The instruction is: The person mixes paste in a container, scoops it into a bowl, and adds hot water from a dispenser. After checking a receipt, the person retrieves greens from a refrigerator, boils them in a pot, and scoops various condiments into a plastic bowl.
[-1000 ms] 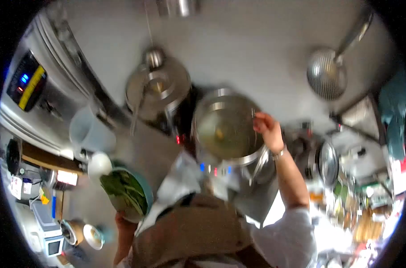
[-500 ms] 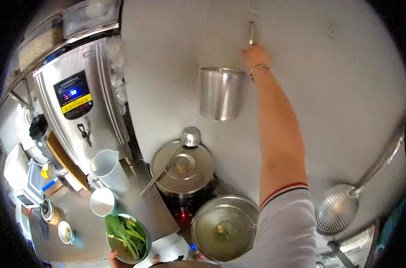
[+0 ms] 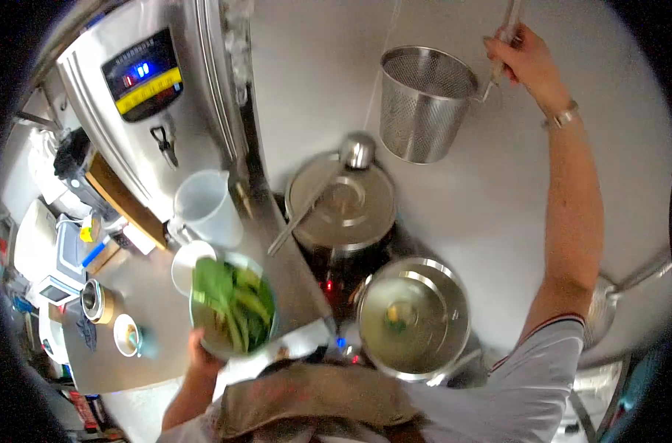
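My right hand [image 3: 526, 60] is closed around the handle of a deep perforated metal strainer basket [image 3: 424, 114], held up in front of the grey wall. The basket looks empty and hangs nearly upright, its rim a little tilted toward me. At lower left my left hand [image 3: 204, 354] grips the side of a bowl [image 3: 275, 314] with leafy greens [image 3: 236, 299] in it. Right of the bowl and below the basket stands an open metal pot [image 3: 461, 343] of cloudy liquid, with a small yellowish-green patch in the middle.
A lidded pot [image 3: 373, 193] with a ladle [image 3: 358, 151] lying across it stands behind the open pot. A clear plastic jug [image 3: 207, 207] and a white cup [image 3: 188, 267] are on the counter near a steel water boiler [image 3: 155, 140]. A large perforated skimmer [image 3: 600, 314] hangs at right.
My right hand has brought the strainer basket away from the wall, tilting its mouth into view. The bowl of greens has come up slightly in my left hand. The camera view has shifted.
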`<state>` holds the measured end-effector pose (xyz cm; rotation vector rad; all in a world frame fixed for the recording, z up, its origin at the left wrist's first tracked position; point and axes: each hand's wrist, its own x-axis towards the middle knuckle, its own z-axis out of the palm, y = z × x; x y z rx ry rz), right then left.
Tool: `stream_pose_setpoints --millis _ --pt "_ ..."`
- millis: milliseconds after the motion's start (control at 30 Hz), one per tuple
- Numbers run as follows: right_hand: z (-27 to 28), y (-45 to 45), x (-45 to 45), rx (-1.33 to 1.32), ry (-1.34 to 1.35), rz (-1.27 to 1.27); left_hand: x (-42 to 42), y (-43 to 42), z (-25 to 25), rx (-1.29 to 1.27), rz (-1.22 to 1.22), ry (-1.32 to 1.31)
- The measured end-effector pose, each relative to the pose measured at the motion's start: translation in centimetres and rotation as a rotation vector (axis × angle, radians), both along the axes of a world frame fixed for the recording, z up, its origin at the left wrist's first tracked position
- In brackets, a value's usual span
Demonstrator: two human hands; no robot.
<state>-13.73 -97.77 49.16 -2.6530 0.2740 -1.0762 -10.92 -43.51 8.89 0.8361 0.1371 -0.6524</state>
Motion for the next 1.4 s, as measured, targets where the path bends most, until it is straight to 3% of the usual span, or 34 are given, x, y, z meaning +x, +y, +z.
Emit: stream_pose_setpoints --millis 67,133,233,300,367,467,567,667,867,1000,1100,1400 --pt "-4.4 3.6 -4.2 0.016 0.075 -0.061 3.7 -2.9 3.6 -0.037 -0.074 -0.081" --pt "-8.1 7.2 -7.8 0.080 0.137 -0.089 8.5 -4.7 3.7 -0.034 -0.211 -0.201" --pt "-13.6 11.1 -11.6 0.100 0.264 -0.233 10.5 -11.2 10.2 -0.065 -0.388 -0.342" --pt "-17.4 12.8 -13.8 0.129 0.293 -0.203 11.8 -14.9 11.9 0.048 -0.496 -0.236" --pt "-19.4 13.8 -15.7 0.194 0.346 -0.228 11.3 -19.4 13.0 0.059 -0.662 -0.316" --pt "-20.8 15.0 -17.0 0.159 0.445 -0.320 8.7 -26.1 14.2 0.354 -0.868 -0.467" --pt "-22.6 14.5 -18.2 0.228 0.430 -0.376 5.3 -30.8 14.8 0.418 -1.135 -0.853" --pt "-24.7 13.4 -19.1 0.227 0.365 -0.338 1.1 -35.1 13.9 0.610 -1.194 -1.073" --pt "-28.2 10.8 -20.8 0.274 0.327 -0.451 -5.5 -40.4 12.2 0.941 -1.144 -1.812" --pt "-29.5 10.8 -23.2 0.382 0.298 -0.457 -8.5 -40.3 11.5 1.001 -1.069 -2.018" --pt "-31.1 10.4 -24.8 0.428 0.244 -0.473 -9.9 -39.8 11.5 1.054 -0.989 -2.033" --pt "-34.1 11.8 -28.3 0.493 0.249 -0.436 -9.5 -39.8 11.0 0.805 -1.030 -1.952"
